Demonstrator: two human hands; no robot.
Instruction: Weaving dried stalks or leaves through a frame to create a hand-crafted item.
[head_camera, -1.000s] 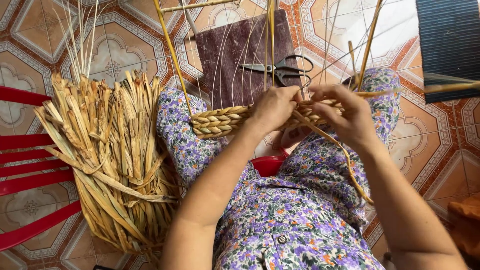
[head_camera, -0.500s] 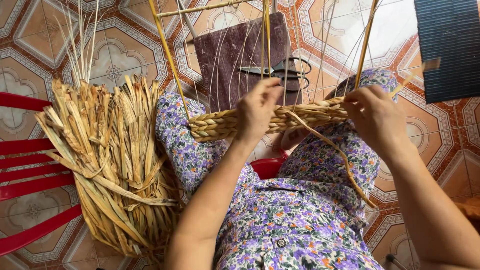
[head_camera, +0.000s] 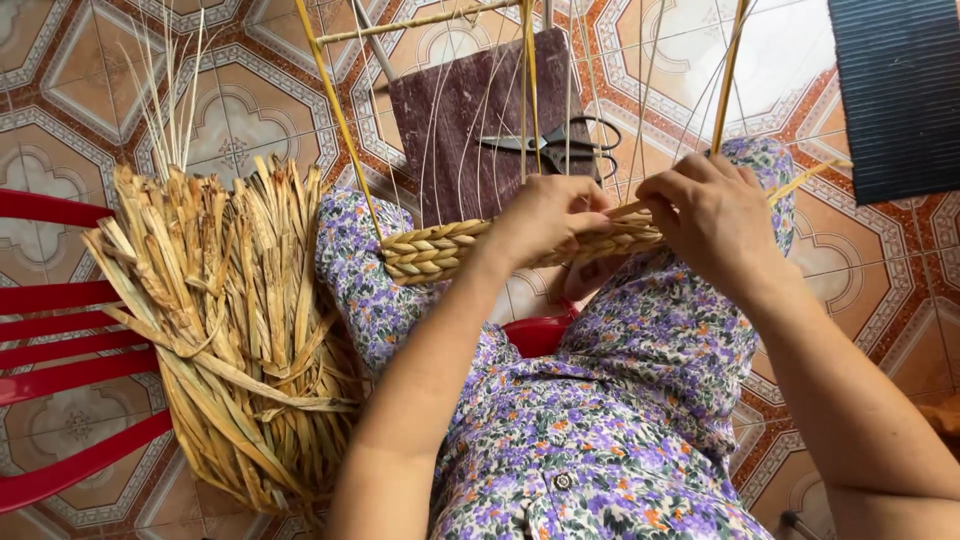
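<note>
A half-woven straw basket (head_camera: 432, 250) rests across my knees, with a plaited rim and thin upright stakes rising from it. My left hand (head_camera: 545, 220) grips the rim near its middle. My right hand (head_camera: 712, 222) pinches a flat straw strand (head_camera: 810, 178) against the rim at the right; the strand sticks out to the right. My lap is covered by purple flowered cloth (head_camera: 600, 420).
A bundle of dried straw (head_camera: 230, 330) lies at my left, leaning on a red plastic chair (head_camera: 60, 380). Black scissors (head_camera: 560, 148) lie on a dark purple board (head_camera: 470, 120) on the patterned tile floor. A dark ribbed mat (head_camera: 900, 90) is at the upper right.
Both hands have risen with the rim. The right hand has pulled the strand up and out to the right, where earlier it hung down over my lap.
</note>
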